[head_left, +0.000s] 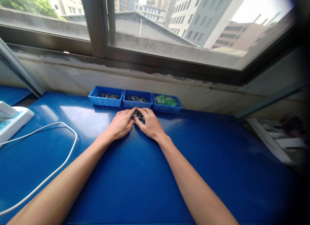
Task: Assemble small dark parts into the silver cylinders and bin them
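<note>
A small heap of dark and silvery metal parts (pixel 138 115) lies on the blue table, in front of the middle bin. My left hand (pixel 122 123) curves around the heap's left side, fingers stretched forward and their tips at its far edge. On the other side, my right hand (pixel 150 124) rests with thumb and forefinger apart, touching the heap. Both palms face inward, and the hands almost meet at the far fingertips. Part of the heap is hidden by the fingers, and its single pieces are too small to name.
Three blue bins stand along the wall: a left bin (pixel 106 102) and a middle bin (pixel 138 104) with small metal parts, and a right bin (pixel 167 108) with green pieces. A white cable (pixel 72 144) loops across the left, near a white power strip (pixel 20 120).
</note>
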The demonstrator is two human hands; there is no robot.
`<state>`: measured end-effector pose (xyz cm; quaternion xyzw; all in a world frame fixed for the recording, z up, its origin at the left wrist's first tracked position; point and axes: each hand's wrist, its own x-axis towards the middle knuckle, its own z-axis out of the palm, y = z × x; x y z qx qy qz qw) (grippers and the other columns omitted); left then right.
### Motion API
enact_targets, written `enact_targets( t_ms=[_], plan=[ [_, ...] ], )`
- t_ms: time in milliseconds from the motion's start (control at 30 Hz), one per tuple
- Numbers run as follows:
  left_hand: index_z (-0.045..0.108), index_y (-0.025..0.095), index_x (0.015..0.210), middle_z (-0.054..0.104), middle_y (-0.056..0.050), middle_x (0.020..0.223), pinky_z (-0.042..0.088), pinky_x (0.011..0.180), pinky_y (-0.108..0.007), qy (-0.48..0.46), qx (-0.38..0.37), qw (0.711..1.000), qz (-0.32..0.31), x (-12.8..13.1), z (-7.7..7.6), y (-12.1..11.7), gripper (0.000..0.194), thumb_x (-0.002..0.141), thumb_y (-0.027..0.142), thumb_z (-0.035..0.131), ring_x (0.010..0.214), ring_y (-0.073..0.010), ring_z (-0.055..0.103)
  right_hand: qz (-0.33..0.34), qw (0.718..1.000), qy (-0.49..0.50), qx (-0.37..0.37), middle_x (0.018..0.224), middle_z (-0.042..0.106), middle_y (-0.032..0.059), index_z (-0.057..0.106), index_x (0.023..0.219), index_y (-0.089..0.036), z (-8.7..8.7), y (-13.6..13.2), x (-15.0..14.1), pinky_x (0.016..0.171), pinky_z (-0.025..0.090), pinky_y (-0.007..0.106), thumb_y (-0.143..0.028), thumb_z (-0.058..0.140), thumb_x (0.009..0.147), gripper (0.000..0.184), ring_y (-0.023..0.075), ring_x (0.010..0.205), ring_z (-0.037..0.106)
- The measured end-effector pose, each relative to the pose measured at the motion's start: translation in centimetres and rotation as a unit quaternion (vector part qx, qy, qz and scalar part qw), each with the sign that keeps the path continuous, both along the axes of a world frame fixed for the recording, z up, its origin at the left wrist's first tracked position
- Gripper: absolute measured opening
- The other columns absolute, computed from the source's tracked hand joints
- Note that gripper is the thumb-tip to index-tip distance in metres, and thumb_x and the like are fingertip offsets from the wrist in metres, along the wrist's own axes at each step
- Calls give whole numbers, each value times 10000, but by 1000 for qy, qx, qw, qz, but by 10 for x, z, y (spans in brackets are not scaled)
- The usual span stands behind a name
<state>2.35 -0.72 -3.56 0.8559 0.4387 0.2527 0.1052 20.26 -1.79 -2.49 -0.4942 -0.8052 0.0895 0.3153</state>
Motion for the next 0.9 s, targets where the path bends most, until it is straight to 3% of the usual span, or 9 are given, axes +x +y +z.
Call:
enact_targets(
  t_ms=[333,433,633,900],
  plan=[
    [415,105,1477,556,-154,1409,395,1138,-410,-75,-26,997,15,0,4,-2,611,866,122,437,1305,-257,526,48,999,-14,3,1285,609,142,611,1265,-151,-3,2,-2,1054,471,399,-296,555,931,369,258,1186,570],
    [453,103,1451,540,-146,1428,401,1142,-390,-99,-24,994,28,0,3,-2,619,832,91,442,1314,-248,518,54,998,-22,12,1354,581,146,601,1282,-154,-4,3,-1,1095,437,422,-312,568,928,389,271,1259,533],
    [431,99,1469,546,-141,1435,400,1144,-398,-92,-29,995,8,0,2,-1,680,791,58,438,1312,-243,529,113,993,-25,15,1330,621,128,596,1284,-169,-4,7,-1,1099,428,445,-271,600,906,391,268,1261,546],
    [633,139,1266,687,-117,1237,490,1034,-381,-114,1,993,29,-3,6,-9,432,844,225,600,1140,-255,644,77,997,16,27,1276,632,111,660,1201,-211,4,-3,14,1066,456,421,-302,693,842,372,265,1213,569]
  ],
)
